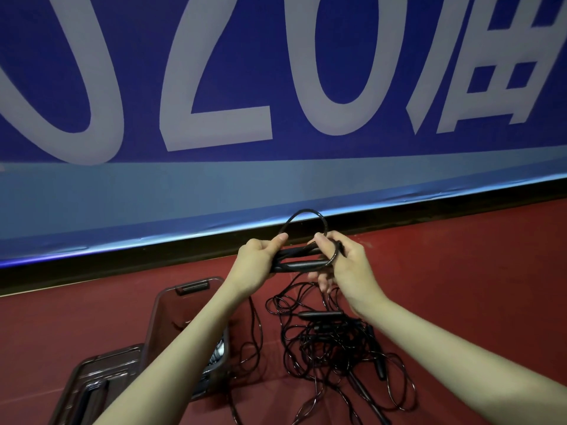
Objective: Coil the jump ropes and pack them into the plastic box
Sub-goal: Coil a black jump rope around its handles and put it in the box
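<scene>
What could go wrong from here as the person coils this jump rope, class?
1. The rope's tail hangs from the handles held by the left hand and right hand into the tangled ropes on the floor; winding may drag or knot them.
2. The loop above the hands looks loose and could spring open before reaching the plastic box.

from my feed the light is dim and flat, the banner soft with motion blur, a thin glare streak along its lower edge, the wide lens bowing straight lines near the frame edges, shadows faint.
</scene>
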Tool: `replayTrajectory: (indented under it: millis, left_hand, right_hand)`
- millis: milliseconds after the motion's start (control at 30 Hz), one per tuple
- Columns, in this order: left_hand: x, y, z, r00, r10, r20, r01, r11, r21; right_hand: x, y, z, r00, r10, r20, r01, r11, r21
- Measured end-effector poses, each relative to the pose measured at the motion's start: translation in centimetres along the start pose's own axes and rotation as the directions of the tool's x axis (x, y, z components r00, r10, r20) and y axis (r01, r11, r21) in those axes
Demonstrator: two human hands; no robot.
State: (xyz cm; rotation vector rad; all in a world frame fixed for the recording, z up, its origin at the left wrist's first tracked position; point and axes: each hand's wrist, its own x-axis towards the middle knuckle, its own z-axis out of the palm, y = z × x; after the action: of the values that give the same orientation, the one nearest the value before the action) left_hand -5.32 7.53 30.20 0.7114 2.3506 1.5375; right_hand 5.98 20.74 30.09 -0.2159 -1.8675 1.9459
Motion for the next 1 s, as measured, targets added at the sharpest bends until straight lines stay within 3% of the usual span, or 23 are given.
replayTrajectory:
  millis: [133,367,533,667,800,1000]
  left_hand:
    - [-0.1,-0.1,0.5,0.985,0.084,-0.148,-0.072,0.994,0.086]
    - [0.4,-0.8,0.0,0.932,0.087,-0.352,-0.015,0.979,0.202]
    - [0.2,-0.5,0.9,0.921,0.088,-0.378,-0.002,0.975,0.222]
    - [0.2,0.1,1.4,0.911,0.114,-0.396,-0.059,0.987,0.148]
    - [-0.2,0.2,1.5,0.893,0.168,-0.417,-0.12,0.983,0.139]
    - [-0.1,0.6,0.7,0.948,0.095,-0.303,-0.069,0.993,0.097]
  right_hand:
    - [0.6,0.1,-0.1,0.996,0.041,-0.08,-0.038,0.998,0.044]
    - [1.4,-0.1,-0.6,0.981,0.181,0.066,-0.191,0.962,0.193]
    - [1.8,0.7,0.1,0.976,0.17,-0.138,-0.141,0.97,0.198]
    - [2.5,1.0,-0.1,0.965,0.136,-0.223,-0.111,0.986,0.12]
    - [2.6,1.9,-0.6,0.969,0.177,-0.173,-0.2,0.972,-0.123]
    - [2.6,1.5,-1.5,0.985,0.172,-0.024,-0.173,0.978,-0.12]
